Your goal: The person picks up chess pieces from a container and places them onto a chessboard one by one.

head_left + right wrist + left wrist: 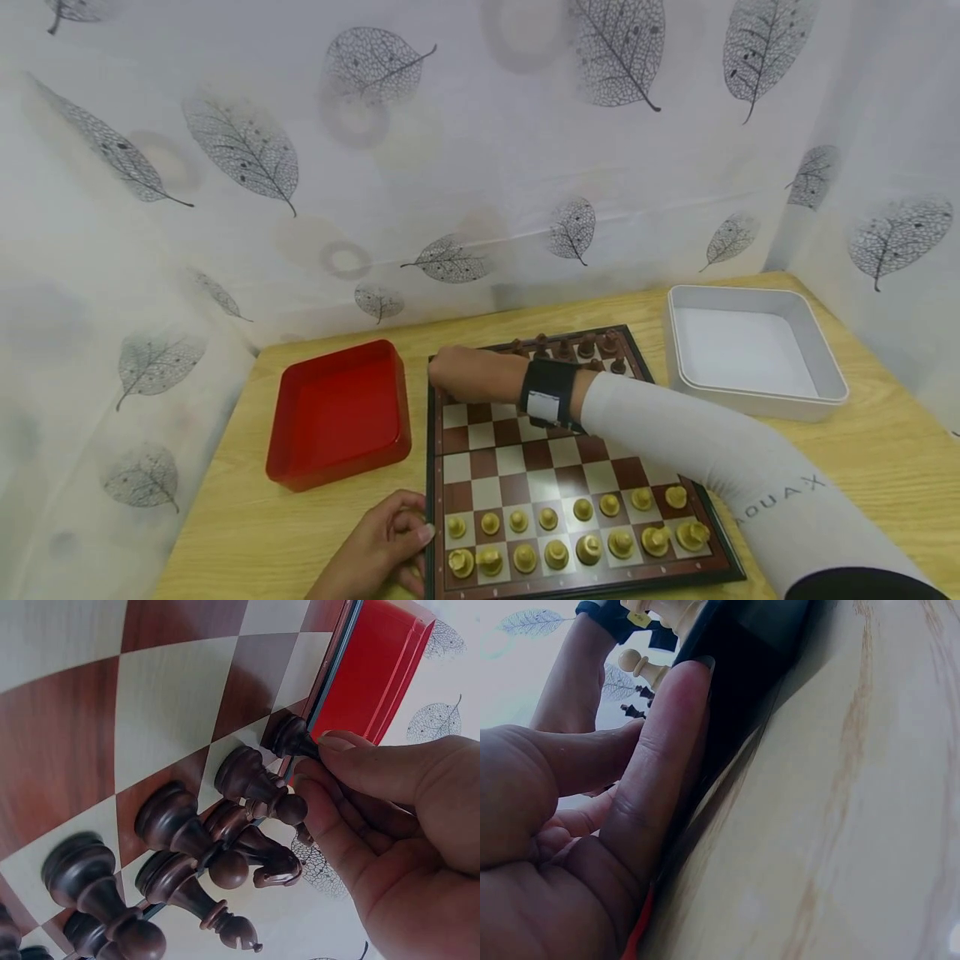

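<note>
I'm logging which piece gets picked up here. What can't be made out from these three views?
- Head view: the right hand and forearm cover the far-left dark pieces on the chessboard, so the piece it pinches is unseen.
- Right wrist view: fingertips hide the top of the dark piece; its type is unclear.
- Left wrist view: the left hand fills the frame; only one light pawn shows clearly.

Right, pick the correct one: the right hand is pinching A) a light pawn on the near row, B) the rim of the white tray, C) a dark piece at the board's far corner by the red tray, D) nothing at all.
C: in the right wrist view the right hand pinches the top of a dark piece standing on the corner square of the chessboard, right beside the red tray.
</note>
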The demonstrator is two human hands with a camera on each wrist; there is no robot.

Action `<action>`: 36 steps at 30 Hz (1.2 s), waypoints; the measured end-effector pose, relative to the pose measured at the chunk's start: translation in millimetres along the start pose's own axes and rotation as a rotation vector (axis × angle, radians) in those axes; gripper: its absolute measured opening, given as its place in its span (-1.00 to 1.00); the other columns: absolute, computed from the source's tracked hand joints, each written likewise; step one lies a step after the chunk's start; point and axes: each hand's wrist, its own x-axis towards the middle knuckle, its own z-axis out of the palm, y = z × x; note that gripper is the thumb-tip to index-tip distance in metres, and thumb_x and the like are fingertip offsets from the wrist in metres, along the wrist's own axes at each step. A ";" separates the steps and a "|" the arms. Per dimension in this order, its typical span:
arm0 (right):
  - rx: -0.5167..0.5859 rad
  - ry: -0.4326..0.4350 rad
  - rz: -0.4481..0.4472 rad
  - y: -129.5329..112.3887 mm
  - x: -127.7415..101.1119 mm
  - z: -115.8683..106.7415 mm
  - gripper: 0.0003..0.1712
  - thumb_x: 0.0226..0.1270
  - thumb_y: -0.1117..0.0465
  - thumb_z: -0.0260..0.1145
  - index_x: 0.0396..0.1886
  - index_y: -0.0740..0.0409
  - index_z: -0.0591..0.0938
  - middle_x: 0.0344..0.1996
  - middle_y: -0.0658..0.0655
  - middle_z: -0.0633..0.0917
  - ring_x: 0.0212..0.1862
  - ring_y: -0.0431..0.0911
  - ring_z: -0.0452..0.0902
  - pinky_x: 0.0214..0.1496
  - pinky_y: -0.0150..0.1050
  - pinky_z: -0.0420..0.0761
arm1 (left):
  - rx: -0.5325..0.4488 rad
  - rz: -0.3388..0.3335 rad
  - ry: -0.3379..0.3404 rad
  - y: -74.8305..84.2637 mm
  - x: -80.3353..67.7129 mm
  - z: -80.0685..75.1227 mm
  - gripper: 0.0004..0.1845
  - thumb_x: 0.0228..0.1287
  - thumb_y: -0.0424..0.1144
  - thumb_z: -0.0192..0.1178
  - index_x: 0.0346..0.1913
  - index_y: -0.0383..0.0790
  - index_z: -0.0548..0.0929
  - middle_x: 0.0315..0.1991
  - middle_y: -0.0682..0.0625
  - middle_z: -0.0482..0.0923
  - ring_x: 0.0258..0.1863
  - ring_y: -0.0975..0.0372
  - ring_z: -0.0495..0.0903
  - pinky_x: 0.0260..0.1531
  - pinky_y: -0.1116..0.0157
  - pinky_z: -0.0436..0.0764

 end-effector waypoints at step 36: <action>0.089 0.197 0.067 3.1 -78.4 -19.4 -0.82 0.58 0.19 0.25 -0.15 0.11 0.76 -0.27 0.02 0.72 -0.23 -0.18 0.63 -0.16 -0.33 0.65 | 0.122 -0.038 0.085 -0.2 2.6 -1.9 -0.43 0.46 -0.12 0.30 0.32 -0.39 0.39 -0.17 -0.09 0.69 -0.33 0.14 0.75 -0.27 0.13 0.79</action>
